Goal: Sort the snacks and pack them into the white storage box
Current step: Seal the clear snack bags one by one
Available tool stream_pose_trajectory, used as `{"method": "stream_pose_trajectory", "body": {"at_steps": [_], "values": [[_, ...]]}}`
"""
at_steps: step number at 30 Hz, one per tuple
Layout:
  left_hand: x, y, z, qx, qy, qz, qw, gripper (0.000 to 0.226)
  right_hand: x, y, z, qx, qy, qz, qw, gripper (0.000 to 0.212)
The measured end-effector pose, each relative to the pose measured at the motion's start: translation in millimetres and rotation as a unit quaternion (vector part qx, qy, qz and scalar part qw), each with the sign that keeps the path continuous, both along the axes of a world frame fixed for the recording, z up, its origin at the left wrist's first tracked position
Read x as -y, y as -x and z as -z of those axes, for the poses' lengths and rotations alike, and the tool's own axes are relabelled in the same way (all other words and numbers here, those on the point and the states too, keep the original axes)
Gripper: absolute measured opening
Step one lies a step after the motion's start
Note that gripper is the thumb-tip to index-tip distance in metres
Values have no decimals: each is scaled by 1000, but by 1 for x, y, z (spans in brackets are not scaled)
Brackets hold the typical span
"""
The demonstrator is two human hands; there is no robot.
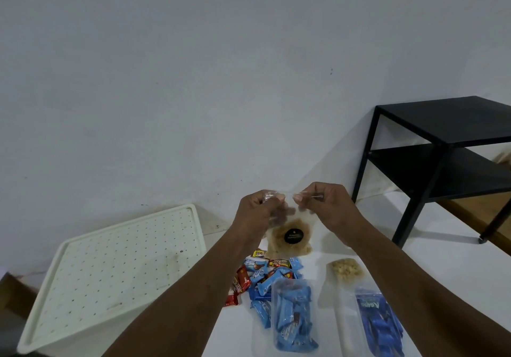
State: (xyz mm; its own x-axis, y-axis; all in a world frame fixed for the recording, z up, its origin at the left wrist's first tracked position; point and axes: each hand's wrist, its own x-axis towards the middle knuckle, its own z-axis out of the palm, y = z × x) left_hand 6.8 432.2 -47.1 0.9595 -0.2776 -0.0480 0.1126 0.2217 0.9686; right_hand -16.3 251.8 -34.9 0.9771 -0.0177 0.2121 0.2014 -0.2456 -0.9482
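Note:
Both hands hold up a clear plastic bag of brownish snack (292,236) with a round black label. My left hand (258,213) pinches the bag's top left corner and my right hand (327,204) pinches the top right, so the bag hangs between them above the white surface. Below lies a pile of loose blue and red wrapped snacks (261,272). In front of it stands a clear bag filled with blue wrapped snacks (293,315). A bag of pale crackers (345,269) and a dark blue packet (378,326) lie to the right. The white storage box's perforated lid (116,271) is at the left.
A black two-tier metal side table (442,149) stands at the right against the pale wall. The white surface (431,249) runs under it. A strip of wooden floor (13,293) shows at the far left.

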Motion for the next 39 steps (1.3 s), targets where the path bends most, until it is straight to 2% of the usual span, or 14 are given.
{"method": "stream_pose_trajectory", "body": {"at_steps": [4, 8, 11, 13, 15, 18, 20, 26, 30, 33, 36, 39], "values": [[-8, 1, -4, -10, 5, 36, 999, 15, 3, 4, -6, -28, -10, -40, 999, 18], [-9, 0, -9, 2, 0, 6, 1000, 10, 10, 8, -2, -69, -101, -42, 992, 18], [-7, 2, -6, -7, -10, 30, 999, 10, 11, 10, 3, -32, -51, -4, 998, 16], [-6, 4, -6, -10, -35, 60, 998, 15, 10, 11, 2, -22, -1, -9, 1000, 16], [-4, 4, -5, 13, -66, 55, 996, 19, 9, 12, -1, -25, 8, -20, 999, 20], [-1, 2, -3, 61, -77, 21, 995, 16, 10, 16, 0, -49, -77, -12, 996, 34], [2, 4, -2, 69, -78, 12, 995, 17, 12, 17, 6, -62, -129, 3, 990, 31], [1, 12, 3, 15, -77, 66, 995, 31, 24, 15, 22, -82, -164, 40, 982, 23], [-3, 15, 5, 64, -109, 19, 992, 19, 23, 10, 22, -76, -120, 89, 986, 26], [1, 15, 4, 73, -110, 1, 991, 21, 15, 6, 23, -49, -105, 130, 985, 29], [-7, 13, -1, -25, -100, 112, 988, 43, 25, 9, 17, -59, -74, 43, 995, 28], [-10, 9, 0, -53, -106, 171, 978, 36, 28, 12, 3, -61, 61, -26, 996, 26]]}}
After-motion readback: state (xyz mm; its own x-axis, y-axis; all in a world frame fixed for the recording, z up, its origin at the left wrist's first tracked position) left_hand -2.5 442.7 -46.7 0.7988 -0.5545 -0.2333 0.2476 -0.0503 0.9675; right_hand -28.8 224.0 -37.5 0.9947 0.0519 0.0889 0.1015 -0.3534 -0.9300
